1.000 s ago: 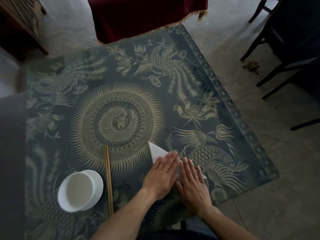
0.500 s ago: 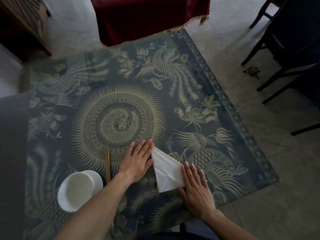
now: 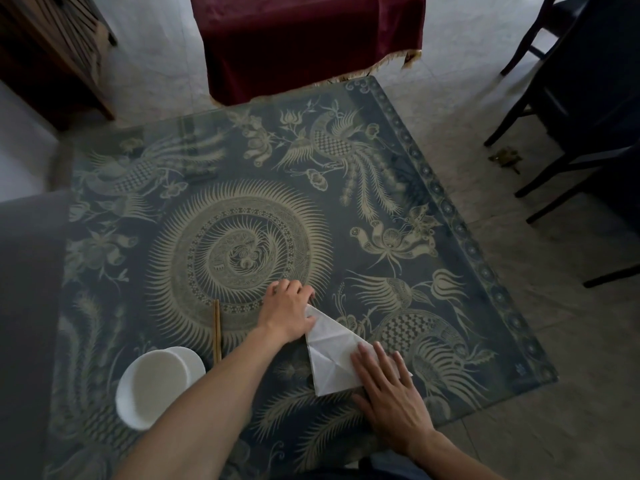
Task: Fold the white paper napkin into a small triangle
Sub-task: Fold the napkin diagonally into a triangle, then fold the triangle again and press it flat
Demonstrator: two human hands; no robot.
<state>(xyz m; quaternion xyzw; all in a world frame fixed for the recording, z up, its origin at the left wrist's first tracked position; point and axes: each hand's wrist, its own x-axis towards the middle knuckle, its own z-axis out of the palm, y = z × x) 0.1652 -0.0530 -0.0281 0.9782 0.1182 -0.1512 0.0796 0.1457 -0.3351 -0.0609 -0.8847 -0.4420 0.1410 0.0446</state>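
The white paper napkin (image 3: 329,351) lies on the patterned table (image 3: 450,237) near its front edge, folded into a creased triangle with its tip pointing up and left. My left hand (image 3: 287,311) sits at that upper tip, fingers curled around the corner of the paper. My right hand (image 3: 388,393) rests flat on the napkin's lower right part, fingers spread, and covers that corner.
A white bowl (image 3: 152,386) stands at the front left, partly behind my left forearm. A pair of wooden chopsticks (image 3: 217,330) lies between it and the napkin. Dark chairs (image 3: 571,116) stand to the right, a red-draped table (image 3: 304,39) behind, a wooden cabinet (image 3: 52,53) far left.
My left hand slid off the napkin's middle to its upper tip, and its fingers went from flat to curled on the corner. The right hand stayed pressed on the lower right.
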